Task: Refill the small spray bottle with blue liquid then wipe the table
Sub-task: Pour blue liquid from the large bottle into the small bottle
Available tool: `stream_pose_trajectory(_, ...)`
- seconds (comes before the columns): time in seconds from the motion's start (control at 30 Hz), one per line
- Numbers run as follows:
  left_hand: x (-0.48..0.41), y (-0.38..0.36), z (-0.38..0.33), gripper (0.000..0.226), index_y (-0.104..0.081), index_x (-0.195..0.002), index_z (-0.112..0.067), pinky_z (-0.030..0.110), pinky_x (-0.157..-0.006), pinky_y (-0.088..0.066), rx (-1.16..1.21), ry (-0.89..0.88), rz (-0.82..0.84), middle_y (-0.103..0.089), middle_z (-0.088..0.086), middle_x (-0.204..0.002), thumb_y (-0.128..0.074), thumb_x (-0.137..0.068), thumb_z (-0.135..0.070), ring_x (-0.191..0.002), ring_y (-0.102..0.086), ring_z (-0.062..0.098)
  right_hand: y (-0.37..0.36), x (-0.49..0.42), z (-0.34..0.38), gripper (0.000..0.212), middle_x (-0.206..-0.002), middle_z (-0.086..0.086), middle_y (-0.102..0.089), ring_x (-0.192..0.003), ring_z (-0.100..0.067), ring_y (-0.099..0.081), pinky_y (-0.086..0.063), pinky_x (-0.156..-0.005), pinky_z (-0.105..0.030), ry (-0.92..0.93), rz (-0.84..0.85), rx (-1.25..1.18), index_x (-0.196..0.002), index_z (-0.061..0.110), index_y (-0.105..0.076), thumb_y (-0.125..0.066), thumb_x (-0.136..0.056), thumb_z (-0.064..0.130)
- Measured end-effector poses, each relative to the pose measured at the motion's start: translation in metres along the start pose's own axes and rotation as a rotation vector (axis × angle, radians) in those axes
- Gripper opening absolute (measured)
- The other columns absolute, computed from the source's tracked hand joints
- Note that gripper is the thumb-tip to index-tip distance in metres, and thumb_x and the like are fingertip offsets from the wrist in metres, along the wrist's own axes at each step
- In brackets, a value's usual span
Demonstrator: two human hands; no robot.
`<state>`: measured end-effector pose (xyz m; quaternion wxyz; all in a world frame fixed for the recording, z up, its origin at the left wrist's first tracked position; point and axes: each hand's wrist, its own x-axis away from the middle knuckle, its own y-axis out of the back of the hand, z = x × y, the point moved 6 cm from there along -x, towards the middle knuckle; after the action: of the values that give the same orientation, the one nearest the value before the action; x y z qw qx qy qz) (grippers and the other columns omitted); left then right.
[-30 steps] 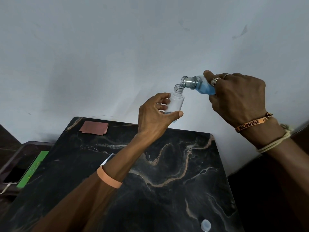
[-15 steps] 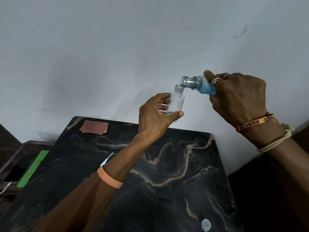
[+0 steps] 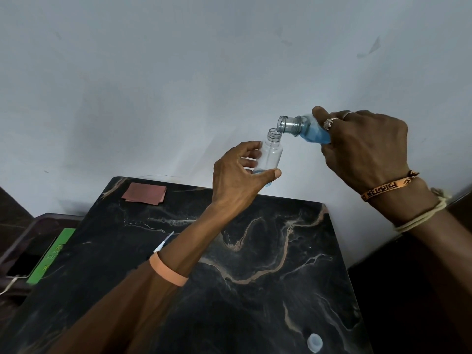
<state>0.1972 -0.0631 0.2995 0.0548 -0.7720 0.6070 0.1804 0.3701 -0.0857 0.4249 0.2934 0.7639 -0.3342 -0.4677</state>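
Above the table (image 3: 255, 290), the left hand (image 3: 237, 175) is gripping the small spray bottle (image 3: 270, 155) while the right hand (image 3: 362, 146) is tilting the refill bottle (image 3: 304, 130); seemingly misaligned mouths risk spilling.

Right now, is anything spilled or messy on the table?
No spill shows on the dark marble table. Loose bits lie apart: a small pale cap near the front edge, a white spray tube beside the left arm, and a reddish cloth at the back corner. That fits mid-refill.
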Motion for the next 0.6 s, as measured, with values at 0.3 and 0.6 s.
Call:
stream_pose_trajectory(0.3,-0.0002,0.0001,-0.0015,0.061,-0.066,-0.116,-0.028,0.022,-0.073,-0.060,-0.014,-0.004,0.001,-0.070,-0.012,-0.103,-0.092,-0.062,-0.037,-0.086,-0.067,0.002,0.0012,0.0000,0.0004,0.049,-0.107,-0.013,-0.070,-0.089,-0.037,-0.064,-0.038,-0.065,-0.033,0.015,-0.013,0.018,-0.145,0.017,-0.044,-0.052,-0.096,0.022)
stream_pose_trajectory(0.6,-0.0003,0.0020,-0.0004,0.059,-0.067,-0.115,-0.029,0.019,-0.071,-0.058,-0.008,0.006,-0.007,-0.070,-0.012,-0.101,-0.093,-0.062,-0.035,-0.085,-0.067,-0.001,0.0010,-0.0009,0.0029,0.047,-0.100,-0.017,-0.071,-0.082,-0.040,-0.064,-0.031,-0.063,-0.031,0.004,-0.015,-0.003,-0.139,0.013,-0.052,-0.058,-0.093,0.016)
